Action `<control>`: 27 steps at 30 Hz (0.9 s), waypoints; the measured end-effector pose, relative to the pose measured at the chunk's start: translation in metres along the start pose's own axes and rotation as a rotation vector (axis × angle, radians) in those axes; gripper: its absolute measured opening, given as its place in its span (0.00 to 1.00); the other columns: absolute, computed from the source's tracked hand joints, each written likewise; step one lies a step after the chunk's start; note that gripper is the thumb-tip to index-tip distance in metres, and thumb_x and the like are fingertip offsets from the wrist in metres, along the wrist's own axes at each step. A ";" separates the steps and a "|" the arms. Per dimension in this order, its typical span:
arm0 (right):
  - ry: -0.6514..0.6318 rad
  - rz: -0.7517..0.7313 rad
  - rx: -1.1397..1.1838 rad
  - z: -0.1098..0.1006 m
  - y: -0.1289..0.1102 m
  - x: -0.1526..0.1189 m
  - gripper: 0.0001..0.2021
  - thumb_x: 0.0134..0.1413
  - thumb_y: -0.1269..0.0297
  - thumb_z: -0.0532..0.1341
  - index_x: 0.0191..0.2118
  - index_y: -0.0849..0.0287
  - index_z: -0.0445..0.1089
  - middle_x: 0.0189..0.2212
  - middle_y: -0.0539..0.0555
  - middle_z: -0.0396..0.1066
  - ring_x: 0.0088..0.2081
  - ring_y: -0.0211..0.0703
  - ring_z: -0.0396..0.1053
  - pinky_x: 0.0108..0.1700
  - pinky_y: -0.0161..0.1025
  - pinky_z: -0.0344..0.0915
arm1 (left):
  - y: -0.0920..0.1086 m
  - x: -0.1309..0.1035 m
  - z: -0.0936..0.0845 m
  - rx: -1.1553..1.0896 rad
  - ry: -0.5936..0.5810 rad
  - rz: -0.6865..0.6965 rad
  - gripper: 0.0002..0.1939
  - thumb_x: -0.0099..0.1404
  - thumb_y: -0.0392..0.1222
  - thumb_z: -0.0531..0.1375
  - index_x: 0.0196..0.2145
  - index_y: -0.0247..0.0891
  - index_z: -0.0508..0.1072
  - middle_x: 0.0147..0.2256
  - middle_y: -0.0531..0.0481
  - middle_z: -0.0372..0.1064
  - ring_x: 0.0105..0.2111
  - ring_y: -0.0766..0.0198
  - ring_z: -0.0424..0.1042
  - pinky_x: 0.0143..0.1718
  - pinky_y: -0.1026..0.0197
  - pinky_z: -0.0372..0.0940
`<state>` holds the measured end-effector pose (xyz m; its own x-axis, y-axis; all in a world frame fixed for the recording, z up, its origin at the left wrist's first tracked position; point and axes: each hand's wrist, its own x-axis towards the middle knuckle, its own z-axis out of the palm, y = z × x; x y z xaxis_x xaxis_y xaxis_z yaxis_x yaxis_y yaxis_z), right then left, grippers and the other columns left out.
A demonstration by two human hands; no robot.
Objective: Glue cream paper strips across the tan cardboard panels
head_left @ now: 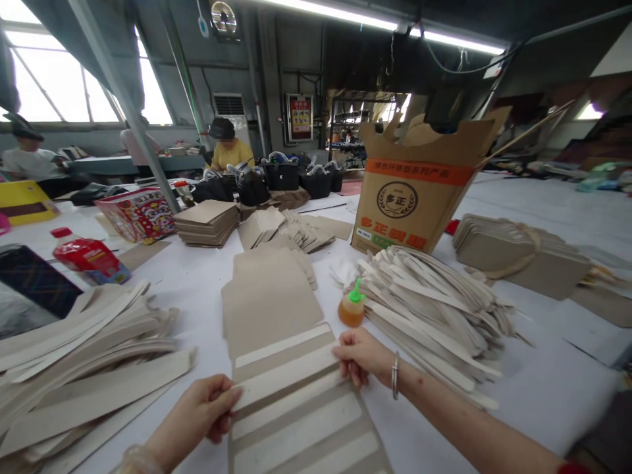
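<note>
A pale cardboard strip [286, 376] is stretched between my two hands, over a row of grey-brown boards that overlap and carry similar strips. My left hand [210, 405] pinches its left end between thumb and fingers. At the other end, my right hand [359, 357] grips the strip the same way. Below it, several pale strips [301, 428] lie across the boards, and one more strip [281, 345] lies just above. Bare grey-brown boards [271, 303] fan out beyond. Close to my right hand stands a small glue bottle [352, 306] with amber liquid and a green nozzle.
Loose strips are heaped at left [99, 375] and right [429, 309]. A cardboard carton [409, 191] stands at the back right, near a stack of boards [518, 253]. A red bottle [89, 257] lies at left. Across the table, a person in yellow [230, 148] sits behind black bags [281, 174].
</note>
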<state>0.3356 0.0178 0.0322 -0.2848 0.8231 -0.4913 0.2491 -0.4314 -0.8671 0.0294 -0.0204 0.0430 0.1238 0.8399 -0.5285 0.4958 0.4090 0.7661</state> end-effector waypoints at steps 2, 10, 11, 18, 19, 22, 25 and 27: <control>0.026 0.003 -0.035 -0.005 0.001 0.010 0.09 0.46 0.63 0.58 0.22 0.58 0.57 0.12 0.44 0.67 0.08 0.29 0.58 0.07 0.24 0.45 | 0.000 0.009 -0.001 0.020 0.053 -0.040 0.28 0.43 0.70 0.56 0.19 0.40 0.60 0.13 0.58 0.61 0.14 0.70 0.60 0.18 0.66 0.55; 0.089 0.023 -0.112 -0.002 0.010 0.027 0.10 0.47 0.69 0.58 0.20 0.58 0.58 0.09 0.43 0.64 0.08 0.30 0.59 0.06 0.25 0.50 | -0.019 0.026 -0.002 0.047 0.102 -0.056 0.25 0.45 0.68 0.55 0.18 0.41 0.60 0.11 0.58 0.60 0.12 0.71 0.56 0.16 0.67 0.51; 0.099 0.025 -0.112 -0.001 0.011 0.028 0.10 0.47 0.69 0.58 0.20 0.58 0.58 0.09 0.43 0.64 0.08 0.31 0.59 0.06 0.25 0.51 | -0.021 0.028 -0.001 0.045 0.107 -0.055 0.25 0.46 0.67 0.54 0.18 0.41 0.60 0.11 0.59 0.59 0.12 0.71 0.56 0.16 0.67 0.50; 0.120 0.062 -0.101 0.000 0.018 0.031 0.08 0.48 0.69 0.56 0.22 0.58 0.57 0.10 0.43 0.64 0.09 0.36 0.63 0.06 0.27 0.55 | -0.019 0.030 0.004 0.017 0.147 -0.111 0.26 0.43 0.69 0.54 0.17 0.41 0.60 0.10 0.59 0.56 0.11 0.71 0.53 0.14 0.67 0.47; 0.122 0.063 -0.101 0.000 0.019 0.031 0.08 0.49 0.69 0.56 0.22 0.58 0.57 0.11 0.43 0.64 0.09 0.36 0.63 0.06 0.27 0.56 | -0.018 0.030 0.005 0.017 0.147 -0.124 0.26 0.42 0.69 0.54 0.17 0.41 0.59 0.09 0.60 0.55 0.11 0.71 0.53 0.14 0.67 0.46; 0.127 0.065 -0.100 0.000 0.021 0.031 0.08 0.50 0.67 0.56 0.23 0.57 0.56 0.11 0.42 0.64 0.09 0.36 0.64 0.07 0.27 0.56 | -0.013 0.027 0.005 0.002 0.143 -0.130 0.26 0.43 0.68 0.55 0.17 0.41 0.59 0.08 0.60 0.54 0.10 0.72 0.52 0.14 0.68 0.45; 0.131 0.066 -0.096 0.000 0.020 0.030 0.08 0.50 0.66 0.55 0.24 0.58 0.56 0.11 0.43 0.64 0.09 0.36 0.64 0.07 0.27 0.57 | -0.014 0.027 0.005 -0.019 0.144 -0.122 0.25 0.43 0.68 0.56 0.18 0.41 0.60 0.09 0.61 0.55 0.11 0.72 0.53 0.14 0.68 0.46; 0.138 0.066 -0.094 0.001 0.020 0.030 0.07 0.50 0.66 0.55 0.24 0.57 0.56 0.11 0.43 0.64 0.09 0.36 0.64 0.07 0.28 0.57 | -0.018 0.028 0.005 -0.029 0.150 -0.126 0.26 0.43 0.68 0.56 0.18 0.40 0.60 0.09 0.61 0.55 0.10 0.73 0.53 0.14 0.68 0.47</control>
<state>0.3311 0.0335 0.0000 -0.1372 0.8397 -0.5254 0.3503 -0.4550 -0.8187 0.0283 -0.0058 0.0122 -0.0682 0.8240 -0.5624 0.4736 0.5229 0.7087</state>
